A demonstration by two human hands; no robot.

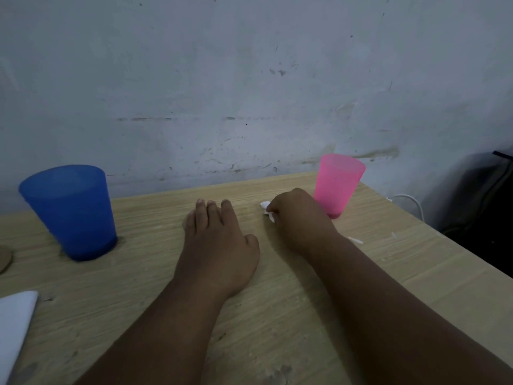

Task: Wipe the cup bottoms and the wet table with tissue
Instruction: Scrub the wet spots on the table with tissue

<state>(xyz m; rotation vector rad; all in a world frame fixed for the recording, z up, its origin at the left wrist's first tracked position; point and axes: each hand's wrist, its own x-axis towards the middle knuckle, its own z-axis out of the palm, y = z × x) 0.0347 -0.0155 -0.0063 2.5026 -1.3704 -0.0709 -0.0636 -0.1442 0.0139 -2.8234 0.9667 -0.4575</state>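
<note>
A blue plastic cup (pixel 73 212) stands upright at the left of the wooden table (pixel 155 273). A pink plastic cup (pixel 336 184) stands upright at the back right. My left hand (pixel 219 245) lies flat on the table between them, fingers straight. Just in front of and left of the pink cup, my right hand (pixel 297 218) is curled round a small crumpled white tissue (pixel 267 209) and holds it down on the tabletop. Only a corner of the tissue shows past the fingers.
A white folded sheet (pixel 15 323) lies at the table's near left edge. A brown round object (pixel 4 258) sits at the far left edge. Small white tissue scraps (pixel 356 240) lie right of my right wrist. The wall is close behind; the table's right edge drops off beside a white cable (pixel 410 201).
</note>
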